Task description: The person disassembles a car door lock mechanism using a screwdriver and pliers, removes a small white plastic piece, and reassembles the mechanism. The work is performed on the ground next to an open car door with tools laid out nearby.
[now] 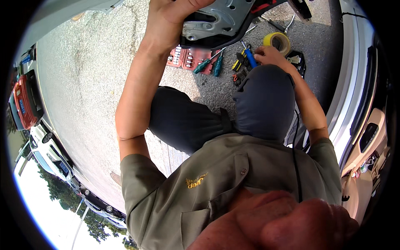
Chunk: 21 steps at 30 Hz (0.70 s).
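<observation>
My left hand [168, 23] grips a grey metal panel with black plastic edging [223, 27] at the top of the view. Holes pierce the metal, and the fingers behind its edge are partly hidden. Beyond my right knee, my right hand [271, 57] is low over the ground. Its slightly bent fingers lie beside the blue handle of a screwdriver [251, 58], and no firm grip on it shows. Just past that hand is a yellow roll of tape [277, 43]. A yellow-and-black tool [239, 61] lies left of the blue handle.
A red socket case [189, 59] lies open on the pavement with green-handled screwdrivers [202, 66] across it. A black part with metal [296, 61] lies right of my right hand. A car's white sill [348, 89] runs along the right. Parked cars [27, 100] stand far left.
</observation>
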Tool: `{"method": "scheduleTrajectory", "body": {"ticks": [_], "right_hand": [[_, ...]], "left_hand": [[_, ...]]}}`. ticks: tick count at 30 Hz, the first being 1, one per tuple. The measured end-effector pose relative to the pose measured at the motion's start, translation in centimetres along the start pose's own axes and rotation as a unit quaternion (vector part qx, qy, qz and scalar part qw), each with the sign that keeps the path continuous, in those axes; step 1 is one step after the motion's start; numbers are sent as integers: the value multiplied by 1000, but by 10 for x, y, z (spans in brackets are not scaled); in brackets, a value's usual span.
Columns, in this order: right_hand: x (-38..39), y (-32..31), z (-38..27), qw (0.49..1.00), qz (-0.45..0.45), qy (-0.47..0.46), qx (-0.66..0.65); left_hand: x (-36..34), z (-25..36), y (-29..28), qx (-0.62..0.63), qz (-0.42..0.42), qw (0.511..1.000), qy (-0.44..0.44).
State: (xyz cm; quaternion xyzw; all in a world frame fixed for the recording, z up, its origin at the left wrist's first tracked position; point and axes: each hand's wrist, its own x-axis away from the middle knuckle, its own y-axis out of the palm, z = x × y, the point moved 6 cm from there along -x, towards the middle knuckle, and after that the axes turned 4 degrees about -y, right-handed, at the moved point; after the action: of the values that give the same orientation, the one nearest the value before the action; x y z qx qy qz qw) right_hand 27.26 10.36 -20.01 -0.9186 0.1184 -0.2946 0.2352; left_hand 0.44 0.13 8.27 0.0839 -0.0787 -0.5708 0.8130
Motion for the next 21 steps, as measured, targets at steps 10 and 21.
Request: {"method": "scheduleTrajectory", "body": {"ticks": [10, 21], "right_hand": [[-68, 75, 28, 971, 35, 114, 206], [50, -44, 29, 986, 162, 35, 2]], "left_hand": [[-8, -25, 19, 161, -20, 985, -62], [-6, -38, 8, 207, -6, 976, -66]]}}
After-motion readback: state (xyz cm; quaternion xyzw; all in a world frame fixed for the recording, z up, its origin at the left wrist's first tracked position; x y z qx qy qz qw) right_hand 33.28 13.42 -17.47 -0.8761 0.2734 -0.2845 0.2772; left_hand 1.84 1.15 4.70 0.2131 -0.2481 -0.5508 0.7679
